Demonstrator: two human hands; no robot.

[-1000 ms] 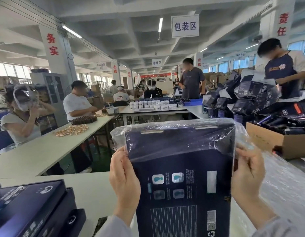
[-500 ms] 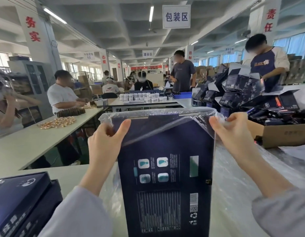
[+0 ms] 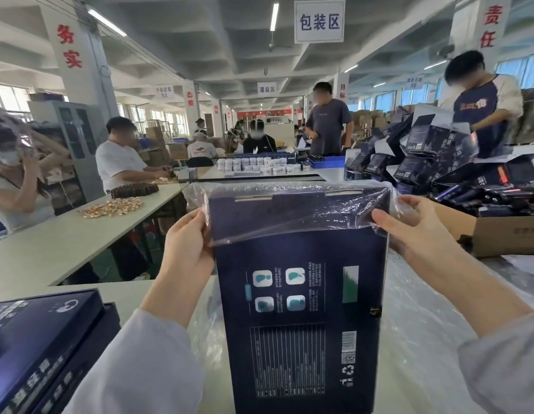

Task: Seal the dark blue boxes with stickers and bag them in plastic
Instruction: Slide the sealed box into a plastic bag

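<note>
The tall dark blue cardboard box stands upright at centre, capped by a thin clear plastic bag whose slippery-looking film my left hand at nine o'clock and right hand at three pinch against its stiff upper edges, which I judge the safest hold.

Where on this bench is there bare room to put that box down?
Bare table lies between the box stack and the held box. Right of the box it is crowded: plastic sheets, then a full carton.
</note>
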